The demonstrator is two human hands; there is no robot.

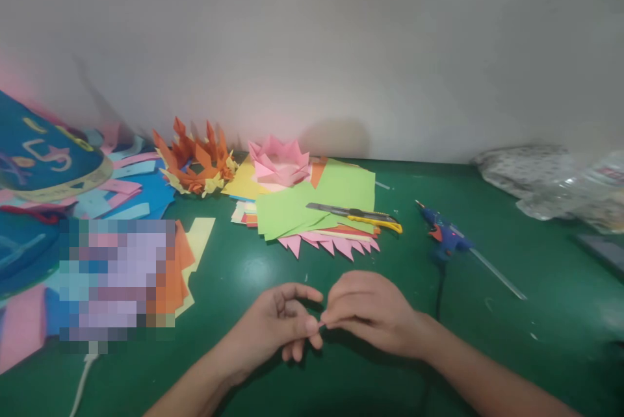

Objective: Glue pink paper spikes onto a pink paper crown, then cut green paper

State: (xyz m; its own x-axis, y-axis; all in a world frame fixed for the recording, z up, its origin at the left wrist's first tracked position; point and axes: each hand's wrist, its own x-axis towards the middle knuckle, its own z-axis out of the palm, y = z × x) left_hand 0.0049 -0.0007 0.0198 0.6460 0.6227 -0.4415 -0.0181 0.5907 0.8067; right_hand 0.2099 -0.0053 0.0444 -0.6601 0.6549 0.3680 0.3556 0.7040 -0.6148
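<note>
Over the near middle of the table, my left hand [285, 323] and my right hand [373, 313] meet fingertip to fingertip. Between them is a small pink piece [322, 324], mostly covered by the fingers; its material and shape cannot be made out. The left thumb and a finger pinch one side of it, with the other left fingers loosely curled. My right fingers are closed together at its other side. Beyond the hands lie green paper sheets [316, 202] with a yellow-handled utility knife [358, 212] on top and pink pointed paper edges [336, 246] sticking out below.
A blue glue gun [453, 235] with a clear glue stick rests at right. A pink paper crown [280, 164] and an orange paper crown [197, 164] stand by the wall. At left are a blue decorated hat [43, 151] and orange paper pieces [180, 274]. Far right lies clear plastic [575, 189].
</note>
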